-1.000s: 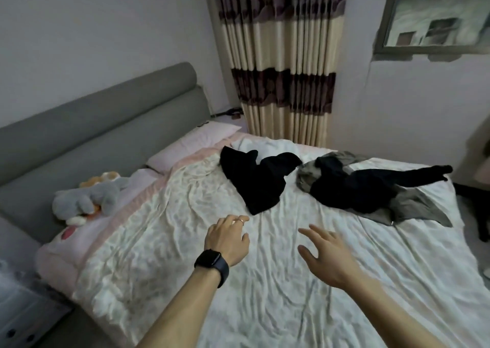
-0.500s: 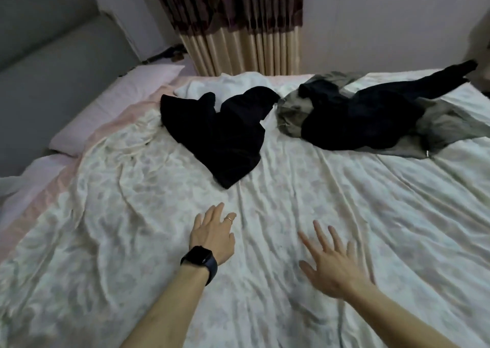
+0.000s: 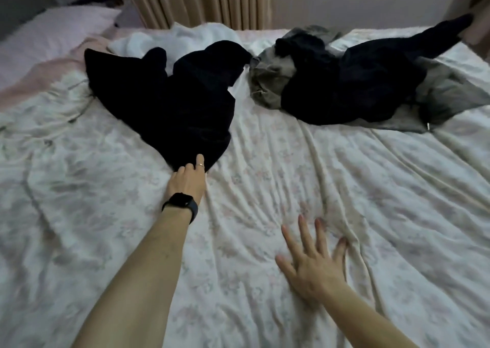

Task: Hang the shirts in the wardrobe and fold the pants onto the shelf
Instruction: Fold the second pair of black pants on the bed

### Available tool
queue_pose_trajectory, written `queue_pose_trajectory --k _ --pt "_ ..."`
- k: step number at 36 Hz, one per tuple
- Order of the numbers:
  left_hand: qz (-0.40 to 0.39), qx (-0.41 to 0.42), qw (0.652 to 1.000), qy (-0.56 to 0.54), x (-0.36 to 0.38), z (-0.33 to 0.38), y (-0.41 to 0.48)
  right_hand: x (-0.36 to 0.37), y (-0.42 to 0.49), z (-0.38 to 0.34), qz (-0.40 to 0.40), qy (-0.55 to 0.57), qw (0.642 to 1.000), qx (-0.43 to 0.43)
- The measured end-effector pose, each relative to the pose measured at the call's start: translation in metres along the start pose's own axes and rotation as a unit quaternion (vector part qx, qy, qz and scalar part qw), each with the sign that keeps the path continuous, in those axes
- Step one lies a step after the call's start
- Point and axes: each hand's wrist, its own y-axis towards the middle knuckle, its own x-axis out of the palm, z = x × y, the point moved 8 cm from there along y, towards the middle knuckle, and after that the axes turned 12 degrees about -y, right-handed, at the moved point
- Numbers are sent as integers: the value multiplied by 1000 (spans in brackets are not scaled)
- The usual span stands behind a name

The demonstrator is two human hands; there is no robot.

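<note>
Step, as judged: picking garment off bed (image 3: pixel 371 188); left hand (image 3: pixel 189 179) at near tip of black garment (image 3: pixel 169 103), fingers curled onto cloth, pinch cannot tell; right hand (image 3: pixel 315 263) flat on bed, fingers spread. Garment at 11 o'clock; long axis 5-to-11, narrow end toward person. Next: firm pinch, lift.

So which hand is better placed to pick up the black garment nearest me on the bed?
Left. The left hand touches the near edge of the black garment, fingers on the fabric. The right hand lies flat, fingers spread, on the bedspread, clear of any clothing.
</note>
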Motion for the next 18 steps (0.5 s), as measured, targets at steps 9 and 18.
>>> queue_pose_trajectory --k 9,18 --pt "-35 -29 971 -235 -40 27 -34 -13 1 9 -117 -11 993 -35" --pt "53 46 900 -430 -203 73 -140 -139 -101 25 67 383 920 -54"
